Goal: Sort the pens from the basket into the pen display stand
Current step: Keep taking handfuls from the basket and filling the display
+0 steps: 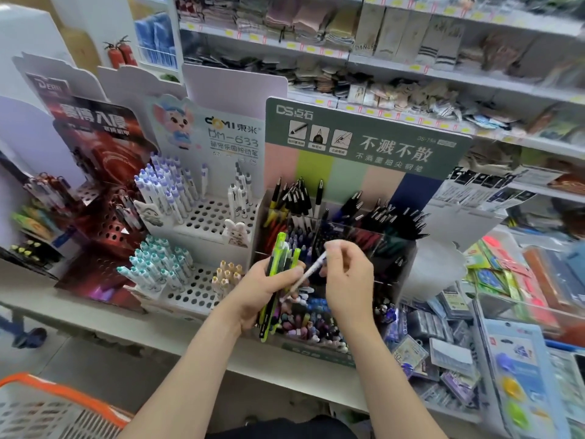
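One blurred pen pinched, basket cropped

Left hand: pens; right hand: white pen

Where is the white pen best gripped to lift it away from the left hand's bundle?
At its upper end, from the right and above: the white pen slants up-right clear of the green pens that the left hand grips, and the right hand pinches there.
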`<state>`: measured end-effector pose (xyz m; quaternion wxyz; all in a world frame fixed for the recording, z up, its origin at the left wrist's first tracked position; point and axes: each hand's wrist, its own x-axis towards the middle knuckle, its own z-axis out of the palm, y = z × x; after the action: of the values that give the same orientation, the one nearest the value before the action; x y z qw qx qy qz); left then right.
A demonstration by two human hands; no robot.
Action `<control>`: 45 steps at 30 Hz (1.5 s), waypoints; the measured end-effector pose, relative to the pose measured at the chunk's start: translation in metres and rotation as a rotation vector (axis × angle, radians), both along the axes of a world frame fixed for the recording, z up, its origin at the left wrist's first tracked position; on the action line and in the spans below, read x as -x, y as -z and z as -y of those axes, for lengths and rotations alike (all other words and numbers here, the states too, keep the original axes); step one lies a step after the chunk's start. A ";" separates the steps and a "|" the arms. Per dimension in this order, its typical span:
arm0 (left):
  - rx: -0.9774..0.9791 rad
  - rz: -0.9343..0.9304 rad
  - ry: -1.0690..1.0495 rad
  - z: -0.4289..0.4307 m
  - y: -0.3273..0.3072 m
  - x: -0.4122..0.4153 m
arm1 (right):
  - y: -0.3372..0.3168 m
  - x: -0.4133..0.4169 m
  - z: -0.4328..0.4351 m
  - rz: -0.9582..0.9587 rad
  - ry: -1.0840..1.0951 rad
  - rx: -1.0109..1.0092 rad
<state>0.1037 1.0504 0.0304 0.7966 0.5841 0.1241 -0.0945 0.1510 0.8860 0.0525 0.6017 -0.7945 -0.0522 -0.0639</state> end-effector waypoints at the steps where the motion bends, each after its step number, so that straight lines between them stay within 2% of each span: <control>1: 0.021 -0.032 -0.053 -0.001 0.002 -0.001 | -0.002 0.001 0.003 0.041 0.098 -0.081; 3: 0.065 -0.074 -0.156 -0.005 0.007 -0.003 | -0.005 0.001 0.010 0.149 0.229 -0.159; 4: 0.091 -0.084 -0.199 -0.008 0.008 -0.003 | -0.005 0.002 0.014 0.216 0.240 -0.132; 8: 0.113 -0.088 -0.305 -0.010 0.010 -0.003 | 0.017 0.013 0.015 0.368 0.037 0.154; 12: 0.078 -0.109 -0.334 -0.005 0.015 0.000 | 0.060 0.024 0.003 0.310 -0.231 0.490; 15: 0.091 -0.144 -0.344 -0.002 0.017 0.004 | 0.081 0.020 0.001 0.416 -0.280 0.775; 19: 0.129 -0.158 -0.344 -0.002 0.016 0.011 | 0.089 0.014 0.000 0.485 -0.352 0.949; 22: 0.143 -0.160 -0.342 -0.002 0.014 0.012 | 0.086 0.011 0.000 0.473 -0.283 1.003; 28: 0.099 -0.130 -0.266 -0.001 0.011 0.010 | 0.090 0.017 0.020 0.347 0.043 0.928; 32: 0.078 -0.080 -0.157 0.005 0.006 0.008 | 0.075 0.016 0.019 0.281 0.087 0.834; 33: 0.070 -0.066 -0.130 0.007 0.005 0.008 | 0.070 0.015 0.015 0.254 0.047 0.750; 36: 0.104 -0.055 -0.062 0.017 0.003 0.008 | 0.042 0.015 0.006 0.010 -0.101 0.260; 37: 0.114 -0.058 -0.039 0.020 0.002 0.008 | 0.032 0.016 0.006 -0.042 -0.104 0.159; 42: 0.122 -0.054 0.031 0.038 -0.002 0.003 | 0.012 0.011 0.025 -0.059 -0.002 0.036; 45: 0.161 -0.109 -0.030 0.048 0.003 -0.004 | 0.005 0.008 0.043 0.093 0.270 -0.190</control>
<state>0.1079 1.0025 0.0274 0.8343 0.5102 0.1681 -0.1239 0.1427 0.8430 0.0474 0.6570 -0.7300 0.0333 -0.1855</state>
